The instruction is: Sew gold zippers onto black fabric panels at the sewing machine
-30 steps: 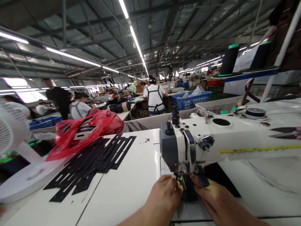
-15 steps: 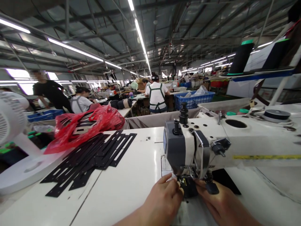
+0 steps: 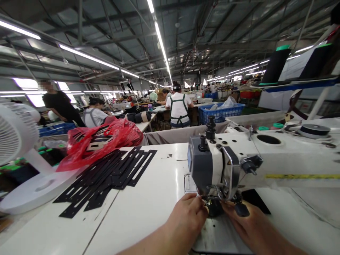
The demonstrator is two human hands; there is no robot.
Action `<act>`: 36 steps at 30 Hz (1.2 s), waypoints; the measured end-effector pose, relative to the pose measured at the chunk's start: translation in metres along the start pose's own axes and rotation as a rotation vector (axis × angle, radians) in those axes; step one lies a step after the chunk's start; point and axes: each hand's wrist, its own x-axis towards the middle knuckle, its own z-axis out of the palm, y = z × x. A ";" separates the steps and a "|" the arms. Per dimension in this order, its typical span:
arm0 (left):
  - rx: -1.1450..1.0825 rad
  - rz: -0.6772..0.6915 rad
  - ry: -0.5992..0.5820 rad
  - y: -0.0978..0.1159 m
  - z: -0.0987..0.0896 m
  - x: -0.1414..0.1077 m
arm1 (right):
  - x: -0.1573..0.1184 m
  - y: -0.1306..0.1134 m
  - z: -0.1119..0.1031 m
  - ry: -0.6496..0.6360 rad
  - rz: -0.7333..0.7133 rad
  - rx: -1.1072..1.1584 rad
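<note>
One red bag [image 3: 130,131] — strips [image 3: 102,141] inside — well beyond left hand [image 3: 188,216]

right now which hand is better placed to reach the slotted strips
Left, probably: the left hand is nearer the black slotted strips; the right hand is farther off by the sewing machine.

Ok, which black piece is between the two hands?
The black piece under the sewing-machine head, between the left hand and right hand. The slotted strips lie overlapping at left; the flat black sheet shows beyond the right hand.
</note>
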 end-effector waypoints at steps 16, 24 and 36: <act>0.020 -0.016 0.011 -0.003 0.015 -0.007 | -0.001 0.005 0.001 -0.043 0.013 0.062; 0.015 -0.027 0.067 -0.004 0.015 -0.004 | -0.003 0.006 0.004 -0.095 0.065 0.085; -0.131 -0.099 -0.028 -0.005 -0.004 -0.007 | -0.046 0.018 -0.030 0.105 -0.064 -0.551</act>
